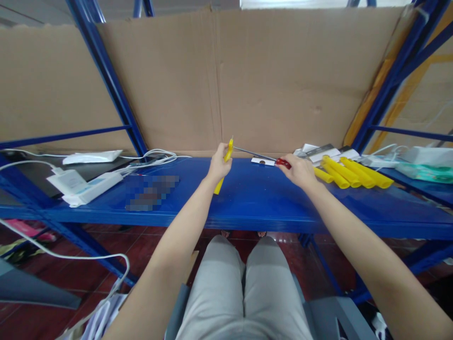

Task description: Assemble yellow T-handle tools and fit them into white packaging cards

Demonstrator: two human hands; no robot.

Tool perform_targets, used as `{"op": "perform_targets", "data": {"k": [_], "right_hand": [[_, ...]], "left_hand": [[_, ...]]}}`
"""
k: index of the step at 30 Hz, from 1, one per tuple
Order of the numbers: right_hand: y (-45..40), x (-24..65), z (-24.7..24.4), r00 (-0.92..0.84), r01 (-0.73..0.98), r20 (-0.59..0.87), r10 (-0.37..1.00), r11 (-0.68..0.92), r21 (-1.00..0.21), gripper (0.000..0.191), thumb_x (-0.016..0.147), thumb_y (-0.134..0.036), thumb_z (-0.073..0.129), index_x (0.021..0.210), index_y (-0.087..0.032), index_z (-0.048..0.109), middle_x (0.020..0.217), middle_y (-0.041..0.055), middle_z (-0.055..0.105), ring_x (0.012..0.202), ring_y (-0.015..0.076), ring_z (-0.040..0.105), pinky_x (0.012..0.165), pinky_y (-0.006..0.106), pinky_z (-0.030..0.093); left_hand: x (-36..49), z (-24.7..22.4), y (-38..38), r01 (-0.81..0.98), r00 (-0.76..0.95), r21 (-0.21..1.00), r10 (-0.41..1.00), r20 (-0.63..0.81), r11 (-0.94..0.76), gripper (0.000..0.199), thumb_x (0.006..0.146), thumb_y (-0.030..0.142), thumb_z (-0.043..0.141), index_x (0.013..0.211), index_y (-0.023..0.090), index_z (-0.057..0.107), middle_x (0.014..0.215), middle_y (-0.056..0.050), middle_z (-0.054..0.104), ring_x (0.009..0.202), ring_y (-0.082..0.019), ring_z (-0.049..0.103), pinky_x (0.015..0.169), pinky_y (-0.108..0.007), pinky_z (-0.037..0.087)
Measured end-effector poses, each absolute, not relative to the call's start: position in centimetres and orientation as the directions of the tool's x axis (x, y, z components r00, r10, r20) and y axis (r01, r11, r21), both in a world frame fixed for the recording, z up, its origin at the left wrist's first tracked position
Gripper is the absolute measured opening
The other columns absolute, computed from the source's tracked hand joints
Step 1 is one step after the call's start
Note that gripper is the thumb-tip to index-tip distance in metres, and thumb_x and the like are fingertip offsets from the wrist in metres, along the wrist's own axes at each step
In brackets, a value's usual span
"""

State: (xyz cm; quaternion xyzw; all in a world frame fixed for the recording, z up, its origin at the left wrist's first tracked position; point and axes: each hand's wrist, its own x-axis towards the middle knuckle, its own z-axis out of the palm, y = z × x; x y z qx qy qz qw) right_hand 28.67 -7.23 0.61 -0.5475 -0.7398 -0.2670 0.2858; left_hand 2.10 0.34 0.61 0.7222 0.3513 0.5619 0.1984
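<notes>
My left hand (220,162) is closed around a slim yellow tool (219,185) with a narrow, pointed upper end; its exact kind is hard to make out. The tool stands nearly upright, its flat lower end showing below my fingers. My right hand (300,171) grips a screwdriver (283,163) by its red handle. The metal shaft points left, its tip close to the yellow tool's upper part; whether they touch I cannot tell. Behind the shaft lies a small white card (260,161). Several yellow tubes (341,172) lie side by side just right of my right hand.
The blue shelf (255,198) is backed by cardboard (283,80) between blue posts. At left are a white power strip (94,189) with a plugged-in adapter, cables and a white packet (92,157). Cards (323,152) lie behind the tubes, and plastic bags (424,163) sit far right.
</notes>
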Motion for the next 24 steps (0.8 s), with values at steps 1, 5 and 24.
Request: {"op": "perform_targets", "data": {"k": [1,5,24], "right_hand": [[-7.3,28.6,0.6,-0.248,0.96,0.704,0.665,0.264,0.089,0.032,0.092,-0.039,0.041,0.1,-0.018,0.064,0.098,0.0118,0.069,0.085,0.0246,0.063,0.061,0.03,0.037],[-7.1,28.4,0.4,-0.264,0.957,0.67,0.693,0.276,0.092,0.037,0.092,-0.044,0.04,0.103,-0.018,0.063,0.097,0.0118,0.07,0.082,0.025,0.063,0.059,0.03,0.037],[-6.8,28.3,-0.1,-0.247,0.953,0.655,0.714,0.3,0.032,0.031,0.09,-0.045,0.046,0.099,-0.018,0.059,0.088,0.0113,0.07,0.077,0.0259,0.064,0.059,0.029,0.037]], "left_hand": [[2.0,0.5,0.6,0.287,0.123,0.661,0.711,0.692,-0.693,0.042,0.071,-0.001,0.055,0.106,0.021,0.05,0.111,-0.005,0.063,0.111,-0.017,0.058,0.098,-0.032,0.042],[1.7,-0.2,1.7,0.313,0.151,0.532,0.594,0.79,-0.787,0.04,0.072,0.001,0.053,0.107,0.021,0.049,0.112,-0.006,0.063,0.108,-0.02,0.06,0.098,-0.039,0.044],[1.4,-0.3,1.7,0.433,0.161,0.454,0.563,0.811,-0.779,0.035,0.074,0.008,0.051,0.107,0.019,0.048,0.109,-0.008,0.064,0.105,-0.021,0.062,0.093,-0.038,0.048]]}}
